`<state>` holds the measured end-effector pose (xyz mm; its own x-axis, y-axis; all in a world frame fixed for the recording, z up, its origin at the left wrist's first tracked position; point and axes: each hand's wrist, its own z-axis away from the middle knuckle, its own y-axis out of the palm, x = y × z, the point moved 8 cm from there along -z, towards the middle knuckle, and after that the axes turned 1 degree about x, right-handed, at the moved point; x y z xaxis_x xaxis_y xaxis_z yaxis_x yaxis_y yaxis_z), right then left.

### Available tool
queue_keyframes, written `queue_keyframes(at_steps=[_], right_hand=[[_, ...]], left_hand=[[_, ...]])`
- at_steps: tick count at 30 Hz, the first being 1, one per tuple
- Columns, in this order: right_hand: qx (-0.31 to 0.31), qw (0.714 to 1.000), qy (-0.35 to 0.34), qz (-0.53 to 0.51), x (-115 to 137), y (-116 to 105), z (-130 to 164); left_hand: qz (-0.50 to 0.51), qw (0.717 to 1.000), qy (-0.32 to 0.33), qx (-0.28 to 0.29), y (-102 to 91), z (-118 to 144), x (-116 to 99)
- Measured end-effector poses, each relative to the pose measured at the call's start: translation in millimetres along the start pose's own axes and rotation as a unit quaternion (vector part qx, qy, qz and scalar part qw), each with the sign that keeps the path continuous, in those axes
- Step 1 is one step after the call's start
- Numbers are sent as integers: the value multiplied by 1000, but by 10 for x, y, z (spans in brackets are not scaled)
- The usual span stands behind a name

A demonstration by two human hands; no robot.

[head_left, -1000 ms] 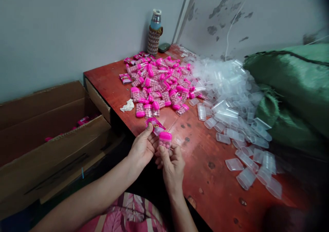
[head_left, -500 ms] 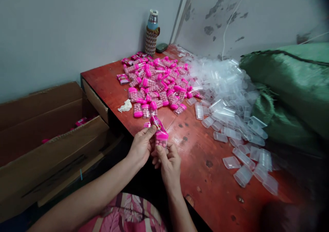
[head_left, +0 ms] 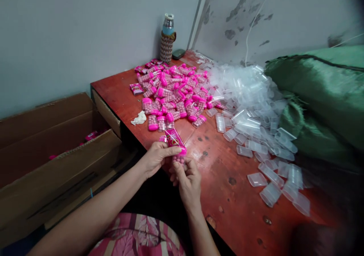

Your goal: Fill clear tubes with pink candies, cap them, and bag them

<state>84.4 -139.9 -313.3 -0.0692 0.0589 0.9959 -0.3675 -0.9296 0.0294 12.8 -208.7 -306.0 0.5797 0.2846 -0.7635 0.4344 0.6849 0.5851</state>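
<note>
Low over the table's front edge, both hands are on one small clear candy container (head_left: 179,159) with pink balls inside and a pink cap. My right hand (head_left: 188,182) is closed round its lower end, thumb in front. My left hand (head_left: 158,156) grips the upper part, its thumb lying across the pink cap; its other fingers are partly hidden behind. A printed magenta packet (head_left: 174,138) sticks up above the cap; how it joins the container is unclear. Just beyond lies a heap of similar filled containers (head_left: 173,91).
Clear empty plastic sleeves (head_left: 250,127) are piled on the red table (head_left: 216,195), beside a green sack (head_left: 321,97). A bottle in a knitted cover (head_left: 167,40) stands at the back. A crumpled white tissue (head_left: 139,118) lies left. An open cardboard box (head_left: 59,161) stands left, below table height.
My left thumb has moved from the printed packet down onto the pink cap, uncovering more of the packet. My right hand keeps its hold on the lower end.
</note>
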Motion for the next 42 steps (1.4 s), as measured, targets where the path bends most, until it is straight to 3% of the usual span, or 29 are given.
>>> queue_keyframes(at_steps=[4, 9, 11, 16, 21, 23, 27, 33, 39, 42], right_hand=[[80, 994, 35, -60, -46, 98, -18], [-11, 999, -5, 34, -3, 22, -10], [-11, 1000, -5, 21, -10, 38, -3], [57, 996, 17, -70, -70, 121, -2], [-26, 999, -6, -40, -43, 21, 9], [-29, 999, -5, -33, -40, 34, 2], [20, 996, 24, -89, -96, 121, -22], [47, 982, 19, -180, -73, 127, 12], [44, 975, 21, -219, -59, 182, -54], [57, 976, 30, -206, -27, 290, -86]], left_hand=[[-70, 997, 5, 34, -22, 9, -104], [-31, 999, 23, -8, -103, -16, -99], [-24, 999, 19, -9, -92, -16, -78], [-53, 998, -2, 16, -22, 16, -78], [-91, 995, 23, -27, -17, 66, -68], [-74, 997, 24, -29, 4, 89, -8], [-30, 1000, 3, 8, 49, 119, 123], [43, 996, 40, -61, -145, 146, 41], [79, 996, 32, -18, -30, 232, 188], [88, 994, 53, -41, -163, 338, 44]])
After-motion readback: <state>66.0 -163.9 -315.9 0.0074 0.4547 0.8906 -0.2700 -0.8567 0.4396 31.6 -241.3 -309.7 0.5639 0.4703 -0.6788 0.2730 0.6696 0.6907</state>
